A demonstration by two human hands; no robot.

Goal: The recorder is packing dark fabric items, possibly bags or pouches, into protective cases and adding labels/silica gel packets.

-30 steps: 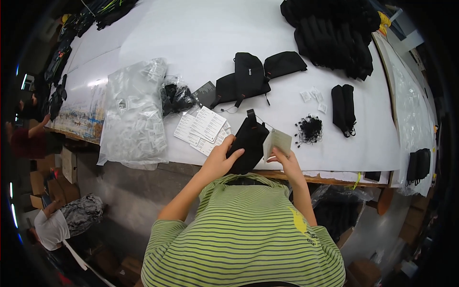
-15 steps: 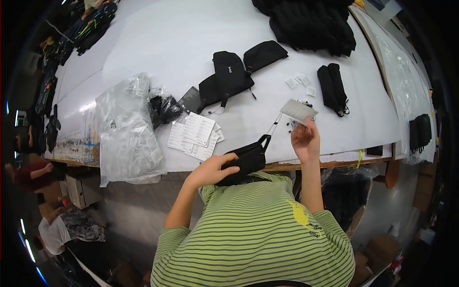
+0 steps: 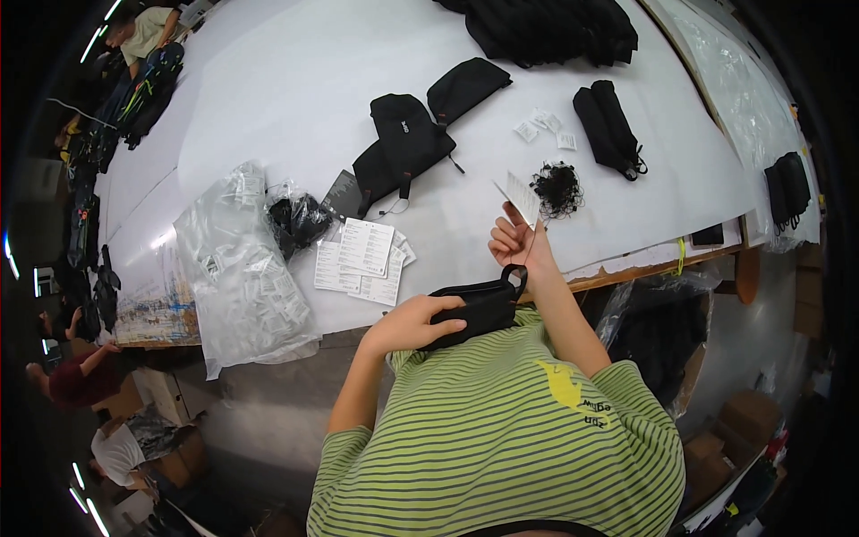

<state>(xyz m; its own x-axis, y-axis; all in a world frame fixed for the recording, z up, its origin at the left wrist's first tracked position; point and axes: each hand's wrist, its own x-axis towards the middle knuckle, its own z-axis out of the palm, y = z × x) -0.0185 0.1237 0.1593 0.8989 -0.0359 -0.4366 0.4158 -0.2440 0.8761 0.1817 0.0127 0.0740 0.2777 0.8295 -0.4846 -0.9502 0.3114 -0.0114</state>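
Observation:
My left hand (image 3: pixel 413 324) is closed on a small black fabric pouch (image 3: pixel 488 307), held against my striped shirt at the table's near edge. A loop handle stands up at the pouch's right end. Just above it my right hand (image 3: pixel 517 240) pinches a white printed hang tag (image 3: pixel 521 199), tilted on edge. A thin dark string shows near this hand, by the loop; whether it is tied there I cannot make out. Right of the tag lies a tangled heap of black strings (image 3: pixel 557 190). To the left are stacked white printed cards (image 3: pixel 365 248).
Black pouches (image 3: pixel 407 134) lie mid-table, another black pouch (image 3: pixel 608 130) lies right, and a large black pile (image 3: pixel 555 31) is at the back. Small white packets (image 3: pixel 542 123) are scattered nearby. A clear plastic bag (image 3: pixel 242 268) sits left. A person (image 3: pixel 148 34) works at far left.
My right hand has moved left and closer to the pouch, turning the tag from flat to upright. The string no longer stretches out taut. The heap of strings is now uncovered.

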